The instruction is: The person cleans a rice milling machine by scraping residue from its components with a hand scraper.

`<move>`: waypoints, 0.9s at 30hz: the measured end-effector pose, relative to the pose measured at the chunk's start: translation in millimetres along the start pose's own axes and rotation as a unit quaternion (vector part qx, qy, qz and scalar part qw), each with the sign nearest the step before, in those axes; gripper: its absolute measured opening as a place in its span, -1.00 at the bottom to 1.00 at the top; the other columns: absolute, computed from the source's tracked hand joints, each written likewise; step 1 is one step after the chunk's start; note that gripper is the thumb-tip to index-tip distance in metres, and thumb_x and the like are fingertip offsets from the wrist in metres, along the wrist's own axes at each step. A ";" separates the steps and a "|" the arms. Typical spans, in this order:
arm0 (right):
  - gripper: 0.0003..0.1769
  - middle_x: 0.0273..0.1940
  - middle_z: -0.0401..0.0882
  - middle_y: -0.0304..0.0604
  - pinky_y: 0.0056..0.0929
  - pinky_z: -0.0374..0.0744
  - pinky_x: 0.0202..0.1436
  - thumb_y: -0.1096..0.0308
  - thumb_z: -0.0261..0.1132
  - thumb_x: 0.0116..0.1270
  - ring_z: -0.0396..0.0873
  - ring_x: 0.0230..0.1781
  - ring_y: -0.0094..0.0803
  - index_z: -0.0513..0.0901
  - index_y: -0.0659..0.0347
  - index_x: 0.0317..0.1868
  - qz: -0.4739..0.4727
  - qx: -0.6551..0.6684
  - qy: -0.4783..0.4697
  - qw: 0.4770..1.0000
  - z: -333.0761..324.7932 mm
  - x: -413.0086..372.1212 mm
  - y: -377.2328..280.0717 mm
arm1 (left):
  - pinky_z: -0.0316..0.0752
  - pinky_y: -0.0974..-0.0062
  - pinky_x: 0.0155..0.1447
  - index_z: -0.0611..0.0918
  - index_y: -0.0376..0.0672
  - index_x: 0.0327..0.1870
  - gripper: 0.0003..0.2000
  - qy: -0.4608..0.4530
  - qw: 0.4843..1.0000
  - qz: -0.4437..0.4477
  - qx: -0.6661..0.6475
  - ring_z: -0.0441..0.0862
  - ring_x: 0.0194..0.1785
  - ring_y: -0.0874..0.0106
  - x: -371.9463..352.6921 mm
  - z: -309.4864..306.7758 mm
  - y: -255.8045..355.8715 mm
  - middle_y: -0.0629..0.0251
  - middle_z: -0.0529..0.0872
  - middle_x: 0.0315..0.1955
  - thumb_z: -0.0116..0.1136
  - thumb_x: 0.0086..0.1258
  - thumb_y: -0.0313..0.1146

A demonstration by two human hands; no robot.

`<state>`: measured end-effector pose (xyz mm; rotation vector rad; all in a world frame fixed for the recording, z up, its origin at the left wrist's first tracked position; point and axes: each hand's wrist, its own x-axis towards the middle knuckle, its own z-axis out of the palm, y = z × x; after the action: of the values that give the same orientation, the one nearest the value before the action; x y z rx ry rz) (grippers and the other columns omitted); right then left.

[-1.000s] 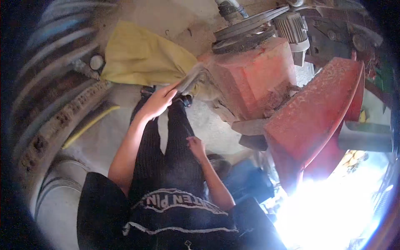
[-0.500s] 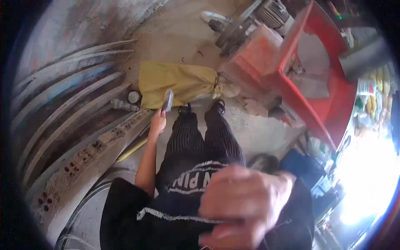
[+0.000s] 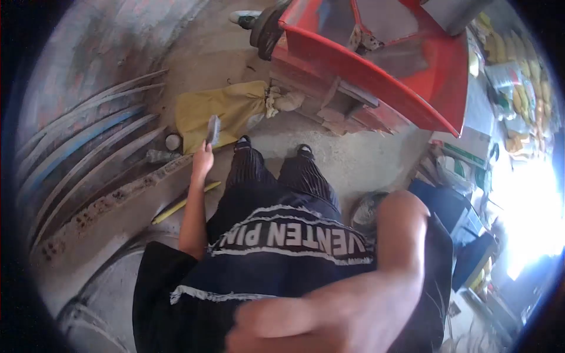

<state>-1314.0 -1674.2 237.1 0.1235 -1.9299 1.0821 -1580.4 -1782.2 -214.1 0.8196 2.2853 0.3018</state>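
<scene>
My left hand (image 3: 203, 160) is closed round the handle of a brush with greyish bristles (image 3: 214, 129). It holds the brush upright out in front of me, over a tied yellow sack (image 3: 235, 106) lying on the floor. Close to the camera, my right hand (image 3: 282, 323) crosses low over my shirt (image 3: 294, 235). That hand is blurred and partly cut off by the lower edge, so its fingers cannot be made out.
A big red hopper (image 3: 376, 73) stands ahead to the right. Curved bars (image 3: 76, 141) and a long pitted beam (image 3: 94, 220) run along the left, with a yellow stick (image 3: 182, 205) beside the beam. Dark blue boxes (image 3: 456, 220) and packaged goods (image 3: 512, 88) are at right.
The view has shifted, and the hopper now appears nearer the middle. My right hand has dropped lower and toward the left across my shirt. My left hand still holds the brush.
</scene>
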 end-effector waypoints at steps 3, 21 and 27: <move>-0.65 -0.43 0.37 -0.27 -0.42 0.32 -0.34 0.14 0.34 -0.10 0.32 -0.58 -0.49 0.46 -0.12 -0.25 -0.022 -0.053 -0.026 0.998 -65.2 -32.8 -14.1 | 0.35 0.14 0.22 0.39 -0.20 0.28 -0.52 0.018 0.999 -0.042 -0.005 0.46 0.16 -0.07 -22.7 29.1 15.2 -0.19 0.52 0.08 -0.20 0.48 -0.09; -0.50 -0.17 0.61 0.15 -0.13 0.51 -0.02 0.09 0.19 0.33 0.58 -0.12 0.03 0.45 0.27 0.14 0.571 -0.156 -0.381 0.710 -93.3 -243.4 62.1 | 0.31 0.47 -0.55 0.45 -0.13 -0.26 -0.66 -0.314 0.665 -0.219 -0.641 0.25 -0.66 0.53 -117.1 124.3 101.6 0.49 0.31 -0.65 -0.21 0.54 -0.04; -0.45 0.00 0.51 0.32 -0.05 0.48 0.07 0.12 0.13 0.34 0.52 -0.01 0.17 0.37 0.34 0.21 0.562 -0.154 -0.331 0.742 -25.2 -264.5 97.4 | 0.44 0.30 0.12 0.49 -0.10 -0.18 -0.75 -0.398 0.533 -0.099 -0.740 0.49 0.16 0.26 -153.8 138.9 134.7 0.11 0.53 0.17 -0.21 0.55 -0.17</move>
<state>-1185.4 -1678.9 -14.9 -1.1453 -2.8921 1.5441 -1335.7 -1776.6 -179.9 -0.2697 0.6017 1.1971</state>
